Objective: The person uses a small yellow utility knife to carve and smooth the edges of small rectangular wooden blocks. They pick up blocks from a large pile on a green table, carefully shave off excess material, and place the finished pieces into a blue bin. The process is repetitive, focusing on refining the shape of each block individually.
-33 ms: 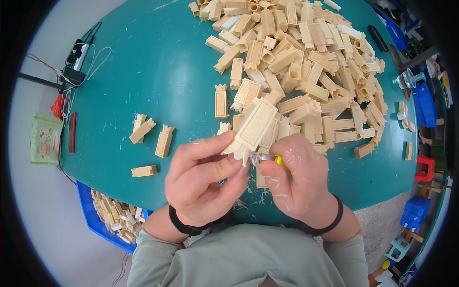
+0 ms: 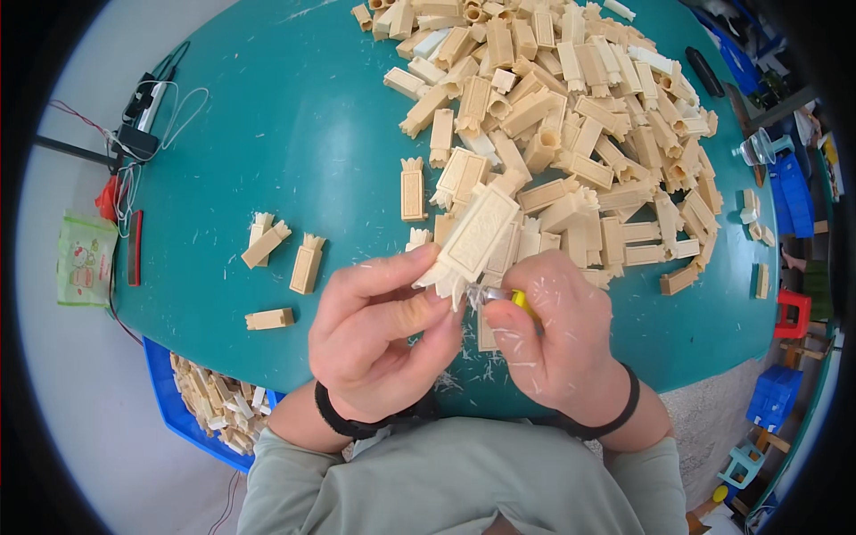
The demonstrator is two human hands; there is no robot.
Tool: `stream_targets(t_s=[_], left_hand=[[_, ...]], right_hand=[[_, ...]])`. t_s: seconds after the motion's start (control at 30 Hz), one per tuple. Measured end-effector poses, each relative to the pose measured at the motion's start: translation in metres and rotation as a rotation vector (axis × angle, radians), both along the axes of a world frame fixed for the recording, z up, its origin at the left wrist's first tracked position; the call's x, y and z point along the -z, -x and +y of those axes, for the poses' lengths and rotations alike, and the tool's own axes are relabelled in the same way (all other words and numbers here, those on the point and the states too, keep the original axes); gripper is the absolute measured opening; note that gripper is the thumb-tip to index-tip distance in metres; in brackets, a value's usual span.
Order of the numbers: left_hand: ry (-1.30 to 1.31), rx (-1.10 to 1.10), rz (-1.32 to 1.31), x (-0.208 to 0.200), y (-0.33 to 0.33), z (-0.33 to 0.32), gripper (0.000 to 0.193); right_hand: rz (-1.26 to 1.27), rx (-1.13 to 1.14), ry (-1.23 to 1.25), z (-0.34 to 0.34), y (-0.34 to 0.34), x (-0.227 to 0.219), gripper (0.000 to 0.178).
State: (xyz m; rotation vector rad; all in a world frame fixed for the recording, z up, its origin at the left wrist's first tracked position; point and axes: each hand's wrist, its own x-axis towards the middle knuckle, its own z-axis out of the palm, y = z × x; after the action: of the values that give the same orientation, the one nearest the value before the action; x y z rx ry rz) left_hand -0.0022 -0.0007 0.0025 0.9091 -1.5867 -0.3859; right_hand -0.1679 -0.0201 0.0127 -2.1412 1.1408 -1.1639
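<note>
Left hand (image 2: 379, 334): fingers pinching cream rectangular petal-ended plastic-looking block (image 2: 479, 234). Right hand (image 2: 560, 332): fingers curled around yellow-handled metal tool (image 2: 521, 301), tip beside petals.

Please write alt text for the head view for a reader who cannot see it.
A left hand holds a cream rectangular block near its jagged end, where the right hand holds a yellow-handled metal tool. Similar blocks are heaped on a green table; more lie in a blue bin, lower left.
</note>
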Motion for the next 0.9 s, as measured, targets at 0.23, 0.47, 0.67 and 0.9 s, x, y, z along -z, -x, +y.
stream_targets(t_s=[0.23,0.47,0.67,0.9], left_hand=[[-0.149,0.131,0.244,0.003,0.004,0.0,0.023],[-0.149,0.135,0.037,-0.005,-0.003,-0.009,0.025],[-0.363,0.289,-0.155,-0.011,-0.002,-0.011,0.043],[-0.419,0.337,0.332,-0.004,-0.004,-0.007,0.036]], right_hand=[[-0.414,-0.085,-0.386,0.001,0.012,-0.01,0.023],[-0.564,0.003,-0.443,-0.004,0.009,-0.003,0.027],[-0.269,-0.154,-0.29,-0.006,0.011,0.0,0.034],[-0.398,-0.171,-0.486,0.002,0.008,-0.007,0.025]])
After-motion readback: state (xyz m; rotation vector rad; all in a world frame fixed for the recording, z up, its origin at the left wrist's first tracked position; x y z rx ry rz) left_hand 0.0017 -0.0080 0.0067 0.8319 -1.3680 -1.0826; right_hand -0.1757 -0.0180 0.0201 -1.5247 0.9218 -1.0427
